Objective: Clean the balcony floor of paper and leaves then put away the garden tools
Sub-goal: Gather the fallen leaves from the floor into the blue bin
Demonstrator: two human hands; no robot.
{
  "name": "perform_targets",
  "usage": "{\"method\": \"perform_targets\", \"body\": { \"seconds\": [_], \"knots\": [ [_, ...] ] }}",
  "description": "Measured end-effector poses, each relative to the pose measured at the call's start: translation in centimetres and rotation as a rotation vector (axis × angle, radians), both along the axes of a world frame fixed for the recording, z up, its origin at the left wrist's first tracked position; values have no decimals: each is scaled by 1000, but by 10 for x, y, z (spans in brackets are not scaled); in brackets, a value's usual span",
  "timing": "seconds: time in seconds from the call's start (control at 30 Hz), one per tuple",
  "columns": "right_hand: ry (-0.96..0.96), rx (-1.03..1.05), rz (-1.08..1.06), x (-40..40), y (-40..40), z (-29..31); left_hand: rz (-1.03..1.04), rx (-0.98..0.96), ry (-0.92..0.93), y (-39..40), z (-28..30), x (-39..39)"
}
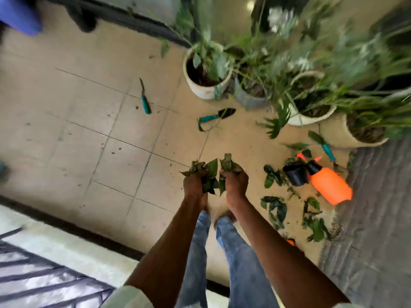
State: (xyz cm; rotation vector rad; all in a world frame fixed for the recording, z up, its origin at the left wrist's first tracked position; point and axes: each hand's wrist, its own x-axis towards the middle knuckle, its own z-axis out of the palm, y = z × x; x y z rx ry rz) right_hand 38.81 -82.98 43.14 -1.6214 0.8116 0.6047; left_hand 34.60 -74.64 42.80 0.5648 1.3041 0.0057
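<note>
Both hands hold a grip on leaves: the left hand (194,182) is curled round one bunch of leaves (205,172), and the right hand (234,182) is curled round a second bunch just beside it. The two fists sit close together in front of the person, raised above the floor (89,130), over the jeans (224,252).

The step in hand looks like carrying gathered leaves off to wherever they are dumped; no bin shows plainly in view. To do it well, I would keep both fists tight and close, since loose blades stick out above and below the fingers and could drop on the way. Turning the palms upward a little would help cradle the ends.

More fallen leaves (295,210) lie on the floor at the right, near the orange sprayer (327,183) and a small black pot (295,174), so another pass is likely needed. Tools are not yet put away: a knife-like tool (145,101) lies apart on the tiles, a trowel (219,115) sits near the planters (204,85), and another teal-handled tool (327,147) lies beside the sprayer. The view is blurred at the edges, so no paper can be made out.
</note>
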Motion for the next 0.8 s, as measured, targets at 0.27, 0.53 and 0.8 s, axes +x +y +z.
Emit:
{"method": "perform_targets", "body": {
  "seconds": [0.27, 0.53, 0.8],
  "knots": [
    [-125, 132, 283, -27, 68, 197, 38, 252, -20, 32, 178, -23],
    [-124, 188, 413, -39, 156, 241, 46, 153, -260, 113, 236, -32],
    [-169, 274, 427, -51, 333, 270, 241, 77, -463, 292, 258, -45]
  ]
}}
